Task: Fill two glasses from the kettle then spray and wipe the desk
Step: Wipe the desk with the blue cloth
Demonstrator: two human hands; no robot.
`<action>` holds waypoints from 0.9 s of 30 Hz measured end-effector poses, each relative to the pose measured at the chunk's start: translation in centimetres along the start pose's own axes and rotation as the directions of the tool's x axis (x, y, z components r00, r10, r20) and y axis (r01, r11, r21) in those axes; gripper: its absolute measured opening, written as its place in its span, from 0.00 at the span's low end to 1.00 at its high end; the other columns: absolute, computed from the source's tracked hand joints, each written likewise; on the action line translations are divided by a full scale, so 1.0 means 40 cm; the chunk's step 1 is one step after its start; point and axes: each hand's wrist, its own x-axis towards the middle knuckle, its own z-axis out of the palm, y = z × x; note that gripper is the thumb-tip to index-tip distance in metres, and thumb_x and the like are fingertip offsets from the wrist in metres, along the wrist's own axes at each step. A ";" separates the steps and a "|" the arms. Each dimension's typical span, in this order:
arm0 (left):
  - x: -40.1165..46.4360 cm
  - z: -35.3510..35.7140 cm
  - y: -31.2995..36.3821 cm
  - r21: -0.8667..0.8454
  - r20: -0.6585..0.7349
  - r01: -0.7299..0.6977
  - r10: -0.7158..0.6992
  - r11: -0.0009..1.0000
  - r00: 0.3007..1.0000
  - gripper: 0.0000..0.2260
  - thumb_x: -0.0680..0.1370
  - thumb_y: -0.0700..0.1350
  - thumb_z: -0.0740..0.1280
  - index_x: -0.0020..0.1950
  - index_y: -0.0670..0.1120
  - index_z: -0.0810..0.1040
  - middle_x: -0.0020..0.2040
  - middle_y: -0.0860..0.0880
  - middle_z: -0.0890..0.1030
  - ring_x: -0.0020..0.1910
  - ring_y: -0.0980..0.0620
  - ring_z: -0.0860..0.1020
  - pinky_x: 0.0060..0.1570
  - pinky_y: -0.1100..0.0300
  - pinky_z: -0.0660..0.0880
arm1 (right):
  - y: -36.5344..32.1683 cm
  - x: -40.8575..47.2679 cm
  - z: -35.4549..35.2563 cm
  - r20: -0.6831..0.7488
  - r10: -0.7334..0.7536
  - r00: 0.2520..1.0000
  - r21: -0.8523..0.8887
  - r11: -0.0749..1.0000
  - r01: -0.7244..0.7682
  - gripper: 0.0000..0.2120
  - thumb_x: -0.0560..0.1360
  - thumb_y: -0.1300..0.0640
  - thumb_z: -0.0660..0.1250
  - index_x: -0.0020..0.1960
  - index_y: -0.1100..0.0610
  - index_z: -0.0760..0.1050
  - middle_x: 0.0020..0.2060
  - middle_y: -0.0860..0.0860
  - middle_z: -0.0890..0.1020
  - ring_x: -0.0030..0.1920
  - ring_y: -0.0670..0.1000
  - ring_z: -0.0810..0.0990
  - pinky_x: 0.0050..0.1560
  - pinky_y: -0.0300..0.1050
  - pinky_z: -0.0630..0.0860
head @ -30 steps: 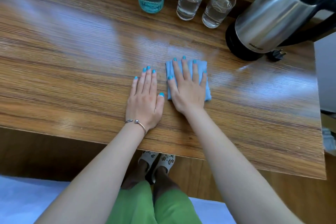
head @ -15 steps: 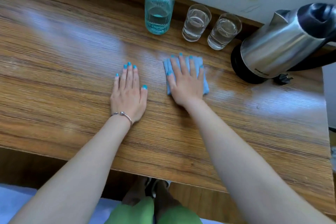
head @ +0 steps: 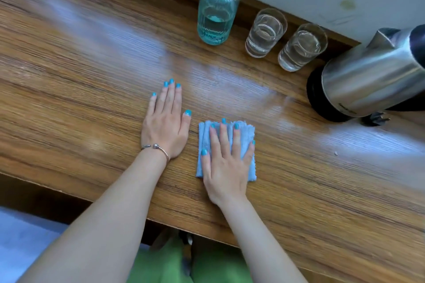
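My right hand (head: 226,163) lies flat, fingers spread, pressing a folded light blue cloth (head: 204,135) onto the wooden desk (head: 80,80) near its front edge. My left hand (head: 166,125) rests flat on the desk just left of the cloth, holding nothing. At the back stand a teal ribbed spray bottle (head: 217,11) and two clear glasses with water, one (head: 265,33) beside the bottle, the other (head: 301,48) to its right. A steel kettle (head: 372,78) on its black base sits at the far right.
The wall runs close behind the bottle and glasses. A black plug (head: 377,119) lies by the kettle's base. Pale sheen streaks cross the desk top. My green trousers (head: 184,264) show below the front edge.
My right hand has drawn the cloth back toward the front edge, away from the glasses. My left hand stays flat on the desk beside it.
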 end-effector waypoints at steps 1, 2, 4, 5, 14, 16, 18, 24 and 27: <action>0.000 0.000 0.001 0.008 0.002 0.004 -0.004 1.000 1.000 0.30 0.81 0.53 0.47 0.80 0.40 0.52 0.80 0.43 0.54 0.79 0.48 0.51 0.77 0.50 0.46 | 0.002 0.019 -0.008 0.020 -0.017 1.000 -0.022 1.000 0.018 0.27 0.79 0.46 0.50 0.78 0.50 0.61 0.77 0.47 0.63 0.77 0.56 0.61 0.72 0.67 0.55; 0.000 -0.001 0.002 0.015 0.006 0.008 -0.009 1.000 1.000 0.30 0.80 0.53 0.46 0.80 0.40 0.51 0.80 0.43 0.54 0.79 0.48 0.51 0.77 0.50 0.46 | 0.003 0.046 -0.019 0.053 -0.035 0.998 -0.031 0.999 0.037 0.27 0.80 0.45 0.49 0.78 0.49 0.60 0.77 0.46 0.63 0.78 0.55 0.60 0.73 0.66 0.55; 0.000 -0.001 0.004 0.021 0.004 0.016 -0.017 1.000 1.000 0.30 0.80 0.53 0.45 0.80 0.40 0.52 0.80 0.43 0.54 0.79 0.47 0.51 0.77 0.49 0.47 | 0.000 0.124 -0.037 0.105 -0.077 0.991 -0.020 0.997 0.079 0.27 0.80 0.44 0.45 0.79 0.46 0.54 0.78 0.44 0.58 0.79 0.53 0.55 0.75 0.63 0.49; 0.000 -0.001 0.004 0.021 0.001 0.019 -0.019 1.000 1.000 0.30 0.80 0.53 0.45 0.80 0.40 0.52 0.80 0.42 0.54 0.79 0.47 0.52 0.77 0.49 0.47 | 0.000 0.176 -0.041 0.114 -0.094 0.989 -0.014 0.995 0.096 0.27 0.81 0.43 0.44 0.80 0.46 0.51 0.79 0.43 0.55 0.80 0.52 0.52 0.75 0.61 0.45; 0.001 0.000 0.001 0.018 -0.001 0.011 -0.011 1.000 1.000 0.30 0.80 0.54 0.47 0.80 0.41 0.52 0.80 0.43 0.53 0.79 0.48 0.50 0.77 0.50 0.46 | -0.012 0.429 -0.065 0.050 -0.088 0.995 0.014 0.996 0.087 0.29 0.81 0.40 0.45 0.80 0.45 0.46 0.80 0.45 0.50 0.80 0.53 0.46 0.76 0.58 0.40; 0.001 0.001 -0.003 0.018 0.002 0.002 -0.002 1.000 1.000 0.30 0.81 0.54 0.46 0.80 0.41 0.51 0.80 0.43 0.53 0.80 0.49 0.49 0.78 0.50 0.45 | 0.035 0.386 -0.066 0.046 -0.077 0.996 0.012 0.997 0.076 0.29 0.81 0.40 0.44 0.80 0.45 0.46 0.80 0.45 0.49 0.80 0.53 0.46 0.76 0.59 0.42; 0.000 0.003 -0.008 0.028 0.012 -0.006 0.005 1.000 1.000 0.30 0.81 0.55 0.44 0.80 0.42 0.49 0.81 0.44 0.51 0.80 0.50 0.47 0.78 0.52 0.43 | 0.105 0.344 -0.074 0.045 -0.007 0.999 0.011 1.000 0.007 0.29 0.81 0.40 0.42 0.80 0.45 0.45 0.80 0.44 0.49 0.80 0.53 0.46 0.77 0.59 0.43; -0.001 0.003 -0.009 0.024 0.017 -0.005 0.005 1.000 1.000 0.30 0.81 0.55 0.43 0.80 0.42 0.47 0.81 0.45 0.49 0.80 0.50 0.46 0.77 0.53 0.41 | 0.277 0.260 -0.097 0.015 0.226 0.974 -0.022 0.974 -0.226 0.29 0.81 0.41 0.41 0.80 0.45 0.43 0.80 0.45 0.47 0.80 0.52 0.43 0.78 0.59 0.44; -0.002 -0.001 -0.001 0.010 0.005 0.011 -0.011 1.000 1.000 0.29 0.81 0.54 0.45 0.80 0.42 0.48 0.81 0.44 0.50 0.80 0.50 0.47 0.78 0.51 0.43 | 0.260 0.266 -0.090 -0.019 0.329 0.944 -0.008 0.944 -0.329 0.29 0.80 0.42 0.42 0.80 0.44 0.44 0.80 0.44 0.48 0.80 0.53 0.44 0.77 0.60 0.43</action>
